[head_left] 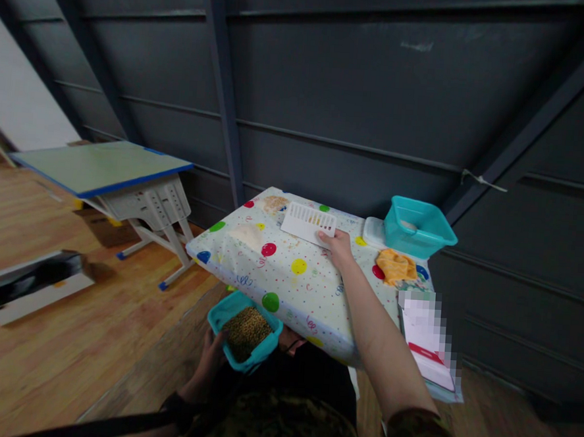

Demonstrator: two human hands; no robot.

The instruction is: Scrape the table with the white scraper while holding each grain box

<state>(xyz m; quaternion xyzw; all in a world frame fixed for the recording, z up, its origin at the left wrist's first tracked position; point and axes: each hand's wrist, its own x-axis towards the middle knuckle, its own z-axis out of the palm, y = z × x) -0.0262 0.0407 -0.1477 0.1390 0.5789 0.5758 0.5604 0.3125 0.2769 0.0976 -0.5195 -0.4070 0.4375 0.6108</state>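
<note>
From afar I judge the white slotted plastic plate [299, 227] over the balloon-print cloth [285, 281] light and stiff, best held where my right hand [338, 246] pinches its solid edge, while my left hand [211, 353] grips the turquoise plastic tub [221, 313].

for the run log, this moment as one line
left hand: holds teal bin of tan pieces; right hand: holds white slotted piece; orange cloth: on table
</note>
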